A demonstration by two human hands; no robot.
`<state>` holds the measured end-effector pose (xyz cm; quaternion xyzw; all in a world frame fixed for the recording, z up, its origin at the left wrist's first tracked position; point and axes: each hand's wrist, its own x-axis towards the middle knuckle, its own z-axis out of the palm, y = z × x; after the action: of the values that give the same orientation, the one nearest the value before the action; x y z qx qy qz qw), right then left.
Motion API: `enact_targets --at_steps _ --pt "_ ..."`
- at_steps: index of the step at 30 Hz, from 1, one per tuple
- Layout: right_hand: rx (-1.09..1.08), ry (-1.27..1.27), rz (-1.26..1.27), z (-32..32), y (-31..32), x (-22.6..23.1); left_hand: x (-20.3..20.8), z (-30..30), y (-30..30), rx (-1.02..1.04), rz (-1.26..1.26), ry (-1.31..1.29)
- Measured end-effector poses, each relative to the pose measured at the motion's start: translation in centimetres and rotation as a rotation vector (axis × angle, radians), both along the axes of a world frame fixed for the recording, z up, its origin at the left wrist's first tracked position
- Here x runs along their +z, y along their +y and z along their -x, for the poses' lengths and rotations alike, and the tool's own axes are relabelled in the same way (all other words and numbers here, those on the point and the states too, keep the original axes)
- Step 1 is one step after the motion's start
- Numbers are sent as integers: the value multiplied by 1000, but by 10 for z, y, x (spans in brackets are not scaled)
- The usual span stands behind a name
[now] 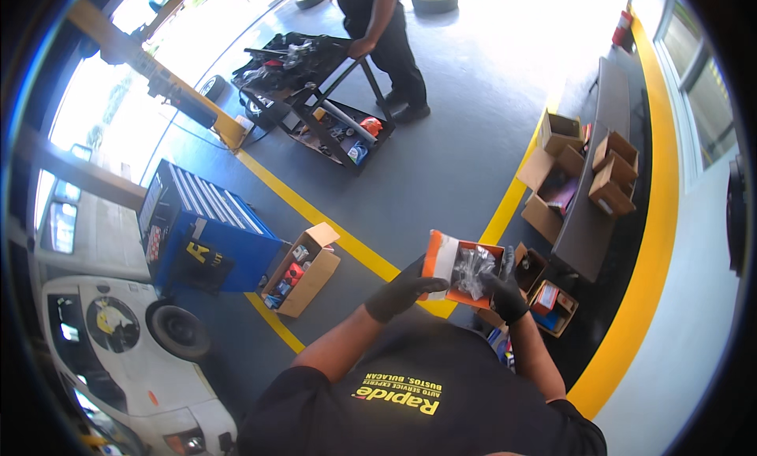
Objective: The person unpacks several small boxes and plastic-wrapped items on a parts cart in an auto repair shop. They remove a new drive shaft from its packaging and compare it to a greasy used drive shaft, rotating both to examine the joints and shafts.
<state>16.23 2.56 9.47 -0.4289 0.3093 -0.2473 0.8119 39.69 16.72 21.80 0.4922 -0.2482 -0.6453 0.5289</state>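
In front of my chest I hold a small orange-and-white cardboard box (441, 260), its top side open. Inside it lies something wrapped in clear plastic (474, 270); what the wrapping contains cannot be made out. My left hand (402, 292), in a black glove, grips the box's left end with the thumb across the white part. My right hand (507, 295), also gloved in black, closes round the right end, its thumb against the plastic.
Open cartons (552, 180) stand beside and on a dark bench (585, 231) to the right. A carton of parts (314, 281) sits by a blue tool cabinet (213, 247) at left. Farther off, a person (398, 54) touches a loaded black cart (335, 101). A white vehicle (130, 369) is at lower left.
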Motion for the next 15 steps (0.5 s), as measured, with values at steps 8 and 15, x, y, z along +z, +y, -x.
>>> enact_targets --at_steps 8,15 --pt "485 -134 300 -210 39 33 -64 -175 116 479 -85 -550" --pt "409 -207 -222 -404 85 26 -82 -295 164 502 100 -1159"
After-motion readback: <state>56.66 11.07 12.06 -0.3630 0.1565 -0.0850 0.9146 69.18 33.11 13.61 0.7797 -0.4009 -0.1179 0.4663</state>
